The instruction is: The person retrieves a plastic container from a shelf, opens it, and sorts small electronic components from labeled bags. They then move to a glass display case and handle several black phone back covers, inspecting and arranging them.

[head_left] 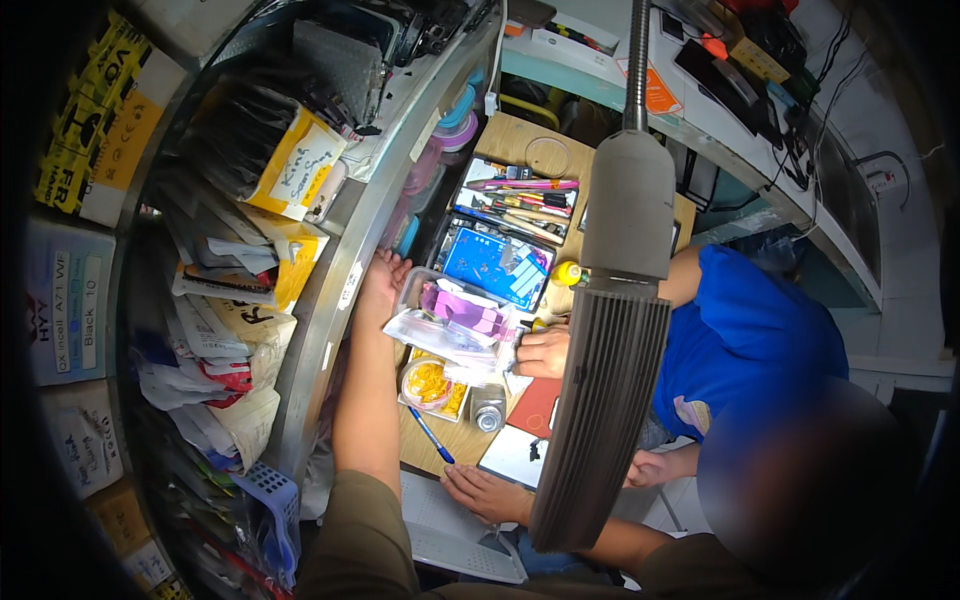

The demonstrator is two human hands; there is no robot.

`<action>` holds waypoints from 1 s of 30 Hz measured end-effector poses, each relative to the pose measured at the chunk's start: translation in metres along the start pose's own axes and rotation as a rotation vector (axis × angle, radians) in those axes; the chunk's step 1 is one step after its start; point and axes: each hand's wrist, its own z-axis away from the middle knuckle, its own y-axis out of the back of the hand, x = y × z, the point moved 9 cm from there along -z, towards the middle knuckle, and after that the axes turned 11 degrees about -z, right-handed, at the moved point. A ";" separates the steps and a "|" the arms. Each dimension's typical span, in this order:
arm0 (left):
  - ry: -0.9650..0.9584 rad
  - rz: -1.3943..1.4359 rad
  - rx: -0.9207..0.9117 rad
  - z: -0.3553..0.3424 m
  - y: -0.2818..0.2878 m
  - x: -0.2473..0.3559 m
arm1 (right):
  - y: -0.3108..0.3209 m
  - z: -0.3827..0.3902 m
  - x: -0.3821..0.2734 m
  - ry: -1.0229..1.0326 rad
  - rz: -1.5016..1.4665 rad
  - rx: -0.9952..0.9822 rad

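My left hand (384, 272) reaches to the table's far left side, between the shelf edge and a clear plastic box (408, 292). Its fingers are loosely bent, with nothing visible in them. Purple pieces (465, 308) and a clear bag fill the box. My right hand (488, 494) rests at the table's near edge, fingers spread, just below a blue pen (431, 436). Beside that hand lies a white sheet (508, 452) with small black parts. A round tub of yellow pieces (430, 384) and a small grey-capped jar (488, 408) stand between my hands.
A person in a blue shirt (750, 310) sits at the right, one hand (543, 352) over the table. A grey lamp (610, 390) hangs in front. Pens and tools fill a tray (525, 205) behind a blue mat (490, 262). Packed shelves (345, 270) border the left.
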 end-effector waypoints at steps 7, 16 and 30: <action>0.032 -0.023 0.018 0.015 -0.003 0.008 | -0.022 0.001 0.005 0.140 0.409 0.194; -0.028 0.034 -0.038 -0.007 0.001 0.004 | -0.003 0.005 -0.011 0.159 0.269 0.222; 0.004 -0.010 -0.140 0.001 -0.005 0.009 | -0.007 0.003 -0.008 0.188 0.358 0.270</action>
